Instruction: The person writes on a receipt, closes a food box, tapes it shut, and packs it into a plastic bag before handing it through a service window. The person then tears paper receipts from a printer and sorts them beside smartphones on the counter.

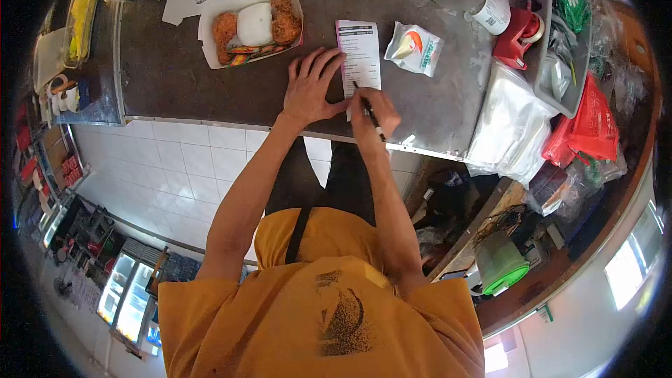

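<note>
My right hand is closed around a dark pen, its tip on the lower part of a printed receipt slip. The slip lies on the dark counter. My left hand lies flat with fingers apart, its fingertips and thumb at the slip's left edge. Beyond it stands an open paper box with pieces of fried chicken, a white wrapped bundle and colourful sachets at the front. Right of the slip lies a small white packet.
At the right are a red tape dispenser, a stack of clear plastic bags, a grey bin and red bags. A container of yellow food stands far left. The counter's front edge runs before my body.
</note>
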Available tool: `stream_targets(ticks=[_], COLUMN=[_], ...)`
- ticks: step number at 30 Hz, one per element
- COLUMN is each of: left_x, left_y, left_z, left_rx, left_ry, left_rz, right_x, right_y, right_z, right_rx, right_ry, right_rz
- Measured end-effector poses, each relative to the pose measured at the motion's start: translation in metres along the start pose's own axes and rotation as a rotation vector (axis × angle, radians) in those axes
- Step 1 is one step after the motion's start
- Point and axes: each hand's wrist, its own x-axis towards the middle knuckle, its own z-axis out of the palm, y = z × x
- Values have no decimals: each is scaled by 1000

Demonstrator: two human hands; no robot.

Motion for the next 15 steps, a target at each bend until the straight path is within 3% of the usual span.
stream_targets(ticks=[3, 10, 15], left_x=[1, 1, 1], left_y=[-1, 0, -1], left_z=[1, -2, 0], left_rx=[-10, -13, -2], left_ry=[20, 2, -19], left_rz=[5, -6, 3], right_x=[2, 10, 7], right_y=[1, 5, -2], right_z=[-5, -2, 2], right_rx=[58, -31, 51], right_ry=[-75, 32, -50], right_rz=[38, 141, 96])
